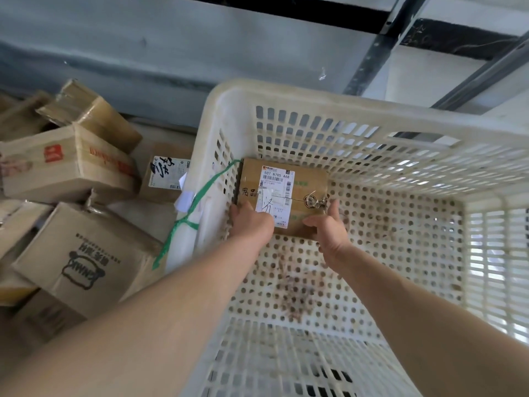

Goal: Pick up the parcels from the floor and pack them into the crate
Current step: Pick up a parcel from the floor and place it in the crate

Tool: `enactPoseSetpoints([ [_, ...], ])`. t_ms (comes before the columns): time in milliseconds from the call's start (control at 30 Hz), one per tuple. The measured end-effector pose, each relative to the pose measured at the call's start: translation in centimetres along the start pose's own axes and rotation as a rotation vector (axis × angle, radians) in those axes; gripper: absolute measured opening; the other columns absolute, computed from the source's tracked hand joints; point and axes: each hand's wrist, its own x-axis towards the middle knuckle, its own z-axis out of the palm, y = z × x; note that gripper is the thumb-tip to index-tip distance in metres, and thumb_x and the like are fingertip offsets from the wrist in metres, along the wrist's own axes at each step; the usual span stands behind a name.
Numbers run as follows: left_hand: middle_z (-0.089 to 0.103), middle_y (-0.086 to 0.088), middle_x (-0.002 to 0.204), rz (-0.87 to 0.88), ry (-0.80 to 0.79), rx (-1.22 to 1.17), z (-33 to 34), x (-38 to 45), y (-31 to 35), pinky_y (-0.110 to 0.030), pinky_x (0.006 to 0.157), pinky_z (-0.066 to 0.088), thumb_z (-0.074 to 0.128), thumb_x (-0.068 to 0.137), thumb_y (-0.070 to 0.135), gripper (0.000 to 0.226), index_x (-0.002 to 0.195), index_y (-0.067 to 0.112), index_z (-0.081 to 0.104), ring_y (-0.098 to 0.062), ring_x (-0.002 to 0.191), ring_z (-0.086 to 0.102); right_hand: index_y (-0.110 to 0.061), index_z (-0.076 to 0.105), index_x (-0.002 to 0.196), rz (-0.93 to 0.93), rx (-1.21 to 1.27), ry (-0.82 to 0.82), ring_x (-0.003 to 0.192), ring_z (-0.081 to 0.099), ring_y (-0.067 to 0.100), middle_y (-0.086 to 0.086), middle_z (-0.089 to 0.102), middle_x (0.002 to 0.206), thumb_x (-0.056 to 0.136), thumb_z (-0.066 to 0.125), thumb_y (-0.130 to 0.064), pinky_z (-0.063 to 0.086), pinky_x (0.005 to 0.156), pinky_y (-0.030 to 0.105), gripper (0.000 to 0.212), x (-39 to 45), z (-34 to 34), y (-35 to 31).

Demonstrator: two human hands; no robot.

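Several cardboard parcels lie heaped on the floor at the left of the frame. Uppermost is a taped brown box [91, 116] tilted against the grey wall [143, 47]; just below it sits a longer carton with a red logo [65, 164], and lower left a carton with black printed lettering [83, 262] rests at an angle on others beneath it. Toward the centre-left, a small parcel with a white label and black handwriting [167, 174] lies just beside the crate's outer wall. A green strap [194, 207] runs over the crate's left rim, next to some white paper or plastic whose nature is hard to tell.

Filling the centre and right of the frame is the white perforated plastic crate [372, 133], its stained floor mostly bare. One brown parcel [307, 181] with a white shipping label reading "507 N705 A68" sits inside, pressed into the far left corner against the left wall. Both bare arms reach down into the crate to it. The left hand [252, 222] is closed over the parcel's near left corner, fingers against its side. The right hand [329, 224] grips the near right edge, thumb on top. A small metal ring or clip [313, 201] lies on the parcel's top by the right hand.

At the upper right, dark metal shelf framing [380, 44] crosses behind the crate.
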Motion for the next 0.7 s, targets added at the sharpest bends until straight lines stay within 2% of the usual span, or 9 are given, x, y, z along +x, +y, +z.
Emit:
enactPoseSetpoints([
  [67, 0.001, 0.001, 0.167, 0.013, -0.012, -0.032, -0.4, -1.0, 0.2, -0.045, 0.120, 0.018, 0.039, 0.094, 0.007, 0.072, 0.159, 0.023, 0.014, -0.027, 0.152, 0.012, -0.032, -0.002, 0.163, -0.035, -0.007, 0.082, 0.143, 0.038, 0.026, 0.000, 0.030, 0.165, 0.083, 0.060, -0.016, 0.033, 0.117, 0.043, 0.103, -1.8, 0.3, -0.8],
  [100, 0.011, 0.000, 0.166, 0.033, -0.031, -0.057, -0.8, -1.7, 0.3, -0.045, 0.116, 0.029, 0.041, 0.093, 0.009, 0.069, 0.157, 0.023, 0.021, -0.027, 0.148, 0.024, -0.030, 0.001, 0.163, -0.058, -0.010, 0.117, 0.140, 0.041, 0.025, 0.000, 0.029, 0.165, 0.089, 0.058, -0.012, 0.037, 0.109, 0.037, 0.096, -2.7, 0.5, -1.1],
  [133, 0.026, -0.001, 0.162, 0.063, -0.057, -0.087, -1.1, -2.4, 0.3, -0.042, 0.103, 0.042, 0.043, 0.092, 0.010, 0.064, 0.153, 0.023, 0.031, -0.025, 0.136, 0.040, -0.029, 0.005, 0.164, -0.081, 0.001, 0.156, 0.139, 0.042, 0.024, -0.001, 0.029, 0.165, 0.093, 0.056, -0.010, 0.038, 0.103, 0.033, 0.089, -3.6, 0.7, -1.3],
  [200, 0.049, 0.006, 0.143, 0.134, -0.097, -0.140, -2.2, -4.7, 0.5, -0.030, 0.080, 0.043, 0.048, 0.090, 0.017, 0.049, 0.139, 0.024, 0.049, -0.016, 0.107, 0.053, -0.028, 0.016, 0.163, -0.141, 0.036, 0.242, 0.147, 0.036, 0.022, -0.002, 0.029, 0.166, 0.095, 0.057, -0.014, 0.033, 0.106, 0.032, 0.081, -5.4, 1.3, -1.6],
  [233, 0.051, 0.010, 0.138, 0.162, -0.112, -0.158, -2.9, -6.0, 0.6, -0.029, 0.079, 0.041, 0.050, 0.088, 0.022, 0.048, 0.136, 0.025, 0.052, -0.014, 0.106, 0.053, -0.028, 0.021, 0.163, -0.173, 0.045, 0.280, 0.149, 0.033, 0.022, -0.002, 0.030, 0.166, 0.094, 0.059, -0.017, 0.030, 0.111, 0.035, 0.079, -6.5, 1.8, -1.9],
  [300, 0.046, 0.007, 0.149, 0.211, -0.139, -0.166, -4.4, -8.3, 0.4, -0.034, 0.094, 0.044, 0.050, 0.082, 0.035, 0.063, 0.144, 0.028, 0.046, -0.019, 0.125, 0.051, -0.027, 0.028, 0.161, -0.224, 0.069, 0.310, 0.150, 0.032, 0.021, -0.001, 0.033, 0.165, 0.093, 0.062, -0.023, 0.027, 0.118, 0.040, 0.076, -9.3, 3.3, -2.5],
  [400, 0.040, 0.006, 0.155, 0.288, -0.203, -0.170, -7.2, -11.7, 0.1, -0.046, 0.113, 0.037, 0.050, 0.077, 0.048, 0.076, 0.150, 0.029, 0.039, -0.021, 0.141, 0.040, -0.025, 0.033, 0.159, -0.275, 0.127, 0.320, 0.149, 0.035, 0.019, 0.002, 0.037, 0.163, 0.094, 0.063, -0.024, 0.029, 0.114, 0.036, 0.071, -14.0, 5.8, -3.7],
  [533, 0.050, 0.006, 0.148, 0.393, -0.232, -0.203, -13.0, -15.6, -0.7, -0.042, 0.113, 0.038, 0.050, 0.068, 0.057, 0.081, 0.144, 0.028, 0.049, -0.016, 0.135, 0.047, -0.019, 0.038, 0.157, -0.341, 0.184, 0.329, 0.139, 0.045, 0.014, 0.005, 0.044, 0.158, 0.098, 0.060, -0.020, 0.033, 0.105, 0.028, 0.063, -20.7, 9.9, -5.4],
  [700, 0.059, 0.003, 0.137, 0.538, -0.219, -0.244, -22.8, -19.1, -3.4, -0.036, 0.109, 0.042, 0.054, 0.078, 0.047, 0.063, 0.135, 0.021, 0.058, -0.015, 0.126, 0.054, -0.018, 0.045, 0.153, -0.431, 0.211, 0.351, 0.140, 0.048, 0.016, 0.004, 0.053, 0.151, 0.079, 0.062, -0.035, 0.038, 0.117, 0.044, 0.078, -28.9, 16.9, -7.3],
])
